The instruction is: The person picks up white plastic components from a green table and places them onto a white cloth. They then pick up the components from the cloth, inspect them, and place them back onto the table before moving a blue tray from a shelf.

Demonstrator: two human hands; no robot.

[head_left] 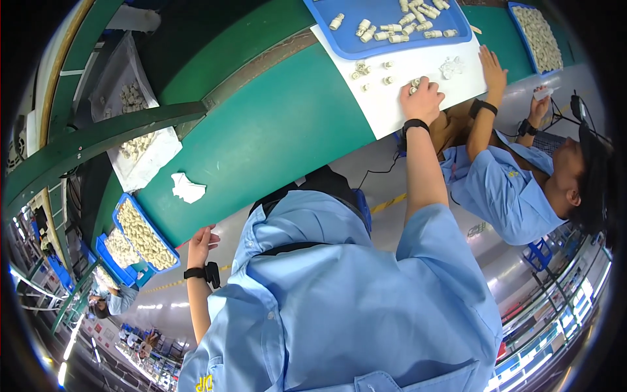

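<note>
My right hand [423,103] reaches over a white sheet [385,111], its fingers closed on a small cream cylindrical part [414,85]. A few similar cream parts [389,80] stand on the sheet just left of these fingers. To the right of them lies a small heap of clear plastic pieces [452,67]. Beyond the sheet's far edge, a blue tray [366,51] holds several cream cylindrical parts [408,29]. My left hand [203,244] hangs at the near edge of the green table, fingers loosely bent and apart, nothing visible in it.
A co-worker's hand [494,68] rests at the sheet's right edge. Blue trays full of cream parts stand at far right [539,39] and left [149,238]. A crumpled white piece [188,188] lies on the green table [281,144]. A green metal bar [130,130] crosses the left side.
</note>
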